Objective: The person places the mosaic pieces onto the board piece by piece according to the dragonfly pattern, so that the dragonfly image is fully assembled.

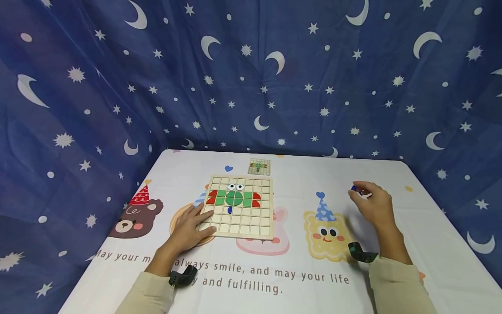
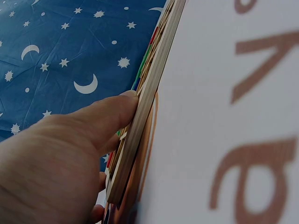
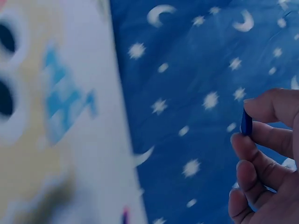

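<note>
A wooden grid board (image 1: 255,220) lies on the table, bearing two round eye pieces (image 1: 235,187), green pieces (image 1: 234,198) in the middle and red pieces (image 1: 211,197) at both sides. One small blue piece (image 1: 230,210) sits below the green ones. My left hand (image 1: 190,226) rests on the board's near left corner, fingers spread over its edge. In the left wrist view, the thumb (image 2: 114,109) lies on the board's upper face. Off to the right, above the table, my right hand (image 1: 374,207) pinches a small dark blue piece (image 3: 246,122) between thumb and fingertips.
Behind the board lies a small pattern card (image 1: 259,166) with a similar red and green figure. The white tablecloth (image 1: 306,279) carries printed animals and lettering. A blue curtain (image 1: 298,113) with moons and stars hangs along the back and left of the table.
</note>
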Demonstrator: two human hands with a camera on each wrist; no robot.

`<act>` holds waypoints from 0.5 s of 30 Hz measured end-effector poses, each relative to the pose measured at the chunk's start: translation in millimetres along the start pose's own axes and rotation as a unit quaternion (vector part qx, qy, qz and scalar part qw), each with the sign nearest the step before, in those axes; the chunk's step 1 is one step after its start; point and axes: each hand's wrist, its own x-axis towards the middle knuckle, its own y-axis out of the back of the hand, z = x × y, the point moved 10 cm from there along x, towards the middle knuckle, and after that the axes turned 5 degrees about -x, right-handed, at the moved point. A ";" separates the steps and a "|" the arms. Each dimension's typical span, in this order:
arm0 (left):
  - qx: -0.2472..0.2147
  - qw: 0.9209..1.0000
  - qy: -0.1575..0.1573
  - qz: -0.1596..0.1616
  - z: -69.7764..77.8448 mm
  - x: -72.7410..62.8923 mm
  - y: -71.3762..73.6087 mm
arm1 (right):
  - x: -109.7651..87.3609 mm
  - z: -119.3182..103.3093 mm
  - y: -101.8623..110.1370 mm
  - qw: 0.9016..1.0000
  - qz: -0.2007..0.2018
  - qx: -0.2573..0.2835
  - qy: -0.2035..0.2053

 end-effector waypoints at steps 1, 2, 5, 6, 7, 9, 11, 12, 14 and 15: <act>-0.001 1.000 0.002 -0.002 -0.5 -0.2 -0.6 | -0.4 -7.5 3.0 1.000 0.005 0.007 0.004; -0.002 1.000 0.004 -0.004 -1.0 -0.4 -1.1 | -0.8 -15.3 5.4 1.000 0.007 0.014 0.010; -0.003 1.000 0.005 -0.002 -1.0 -0.6 -1.0 | -2.8 -42.4 9.7 0.999 0.007 0.028 0.038; -0.003 1.000 0.004 -0.001 -0.7 -0.5 -0.8 | -3.7 -52.1 10.3 0.998 0.006 0.031 0.052; -0.002 1.000 0.003 0.000 -0.5 -0.5 -0.6 | -5.1 -65.6 11.0 0.997 0.003 0.025 0.069; -0.002 1.000 0.000 0.000 0.3 -0.2 -0.5 | -7.5 -84.4 10.0 0.994 0.002 0.040 0.097; -0.001 1.000 -0.002 0.001 0.6 0.0 -0.6 | -9.8 -101.9 6.4 0.991 -0.004 0.055 0.123; -0.001 1.000 -0.002 0.000 0.5 0.0 -0.7 | -10.6 -108.8 3.6 0.989 -0.008 0.064 0.132; 0.000 1.000 -0.001 -0.001 0.2 0.1 -0.9 | -12.2 -121.1 -3.4 0.986 -0.019 0.082 0.146; 0.001 1.000 -0.001 -0.001 0.0 0.2 -0.9 | -13.3 -127.0 -6.7 0.984 -0.023 0.087 0.152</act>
